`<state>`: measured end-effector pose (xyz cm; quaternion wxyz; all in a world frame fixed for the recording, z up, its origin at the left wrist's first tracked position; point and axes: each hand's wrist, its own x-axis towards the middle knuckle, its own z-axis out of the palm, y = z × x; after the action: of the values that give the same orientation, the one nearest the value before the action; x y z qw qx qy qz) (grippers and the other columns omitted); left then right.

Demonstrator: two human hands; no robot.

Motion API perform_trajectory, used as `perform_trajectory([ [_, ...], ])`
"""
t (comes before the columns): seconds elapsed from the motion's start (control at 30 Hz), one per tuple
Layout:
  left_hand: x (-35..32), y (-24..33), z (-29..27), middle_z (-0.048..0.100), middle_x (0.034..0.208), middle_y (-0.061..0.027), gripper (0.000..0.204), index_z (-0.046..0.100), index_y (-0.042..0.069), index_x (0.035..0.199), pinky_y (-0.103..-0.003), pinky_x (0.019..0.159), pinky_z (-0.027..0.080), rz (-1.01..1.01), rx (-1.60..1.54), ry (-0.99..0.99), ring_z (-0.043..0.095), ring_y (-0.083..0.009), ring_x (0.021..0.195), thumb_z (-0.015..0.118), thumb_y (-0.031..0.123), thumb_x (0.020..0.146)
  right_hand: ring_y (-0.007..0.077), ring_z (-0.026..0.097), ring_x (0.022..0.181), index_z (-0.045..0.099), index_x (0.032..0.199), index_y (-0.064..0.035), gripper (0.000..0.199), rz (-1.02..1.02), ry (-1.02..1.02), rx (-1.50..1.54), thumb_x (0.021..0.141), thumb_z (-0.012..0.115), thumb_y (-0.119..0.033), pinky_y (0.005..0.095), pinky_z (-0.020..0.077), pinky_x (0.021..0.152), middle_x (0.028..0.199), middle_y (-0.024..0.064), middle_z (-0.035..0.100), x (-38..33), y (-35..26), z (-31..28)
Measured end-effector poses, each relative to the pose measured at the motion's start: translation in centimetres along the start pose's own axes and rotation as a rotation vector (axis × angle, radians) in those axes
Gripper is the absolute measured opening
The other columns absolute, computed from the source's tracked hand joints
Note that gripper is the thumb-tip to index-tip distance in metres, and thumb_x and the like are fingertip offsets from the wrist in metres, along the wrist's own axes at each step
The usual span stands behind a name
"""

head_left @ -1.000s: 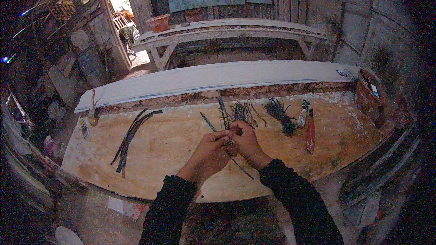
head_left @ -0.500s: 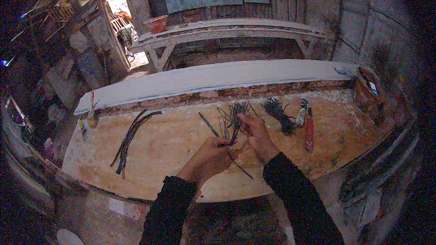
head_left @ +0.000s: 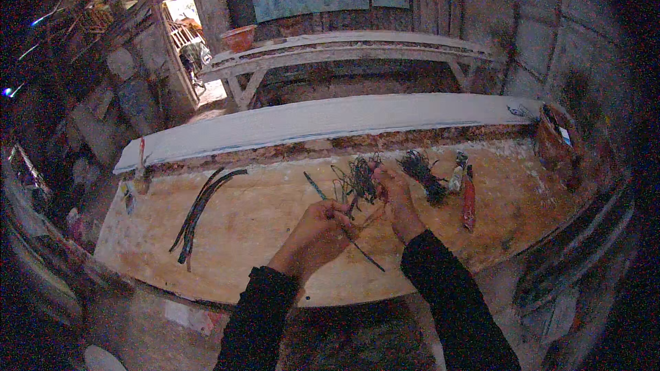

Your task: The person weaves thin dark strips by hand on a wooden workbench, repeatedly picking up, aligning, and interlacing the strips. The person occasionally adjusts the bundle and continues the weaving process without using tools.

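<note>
Near the left edge of the worktop (head_left: 261,247) we see dark strips (head_left: 193,218) lying. At the middle, the left hand (head_left: 320,230) pinches the lower end of a dark strand bundle (head_left: 363,177). The right hand (head_left: 397,199) has its fingers bent at the bundle's right side; whether they grip, we cannot tell. By the far right corner, a brown container (head_left: 552,143) bears a white label (head_left: 566,136), too small for us to read.

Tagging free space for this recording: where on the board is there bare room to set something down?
The board is bare between the dark strips and left hand, and right of the red item. It is crowded from the tangled bundle by the right hand across the second bundle to that item.
</note>
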<state>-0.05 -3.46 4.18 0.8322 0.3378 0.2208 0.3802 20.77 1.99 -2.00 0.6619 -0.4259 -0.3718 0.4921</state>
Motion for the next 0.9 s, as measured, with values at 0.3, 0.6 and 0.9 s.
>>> perform_trajectory([
  [0.3, 1.4, 0.2, -1.8, 0.061, 0.09, -0.0101, 0.011, 0.054, 0.002, 0.098, -0.038, 0.071, 0.053, 0.065, -0.093, 0.099, 0.062, -0.0237, 0.082, 0.055, 0.005, 0.087, 0.0185, 0.055, 0.075, 0.062, 0.102, -0.0048, 0.017, -0.457, -0.261, -0.706, 0.086, 0.06, -0.011, 0.0301, 0.0458, 0.068, 0.086, 0.0054, 0.058, -6.3, -3.6, 5.6],
  [0.6, 1.5, -1.0, -2.2, 0.06, 0.087, -0.0056, 0.009, 0.055, 0.007, 0.098, -0.035, 0.065, 0.052, 0.14, 0.199, 0.129, 0.059, -0.0182, 0.077, 0.055, 0.01, 0.089, 0.0261, 0.059, 0.076, 0.063, 0.102, -0.0105, 0.028, -0.797, -0.427, -0.811, 0.074, 0.068, -0.005, 0.0339, 0.0496, 0.063, 0.085, 0.0082, 0.056, -6.5, -3.4, 5.3],
  [0.9, 1.4, -1.0, -3.7, 0.059, 0.09, -0.0035, 0.01, 0.054, 0.008, 0.099, -0.03, 0.065, 0.049, 0.084, 0.175, 0.005, 0.058, -0.0144, 0.078, 0.053, 0.011, 0.09, 0.025, 0.059, 0.068, 0.064, 0.107, -0.0141, 0.037, -0.99, -0.414, -0.876, 0.071, 0.07, -0.004, 0.0332, 0.0484, 0.057, 0.077, 0.0075, 0.058, -6.6, -3.7, 5.5],
])
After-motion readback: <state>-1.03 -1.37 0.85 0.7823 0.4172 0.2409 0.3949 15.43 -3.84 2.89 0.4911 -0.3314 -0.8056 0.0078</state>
